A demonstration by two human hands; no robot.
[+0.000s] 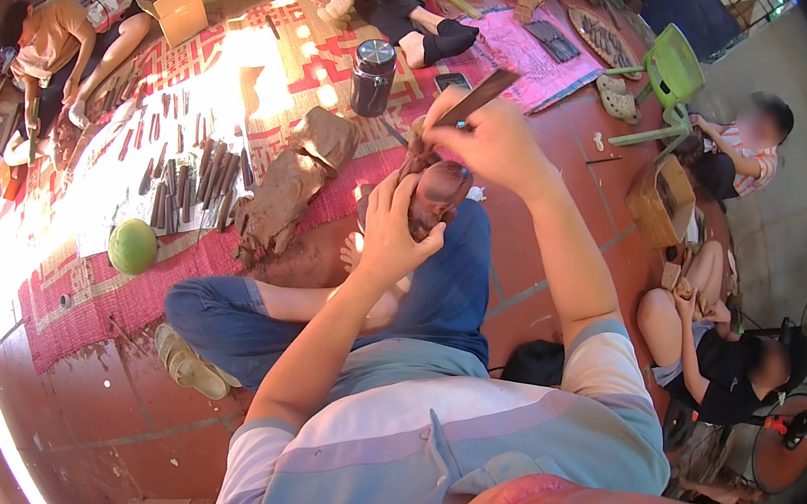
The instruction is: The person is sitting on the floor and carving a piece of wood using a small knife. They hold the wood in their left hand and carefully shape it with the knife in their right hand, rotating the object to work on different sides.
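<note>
The left hand point(391, 233) wraps closed around a brown clay figure point(437, 197) on the knee, while the right hand point(491, 140) pinches a flat wooden tool point(477, 98) against it.

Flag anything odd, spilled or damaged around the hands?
Nothing stands out. The left hand cradles a brown clay figure on the knee; the right hand holds a flat wooden tool over it. Clay sticks lie scattered on the woven mat, beside a wrapped clay lump.
</note>
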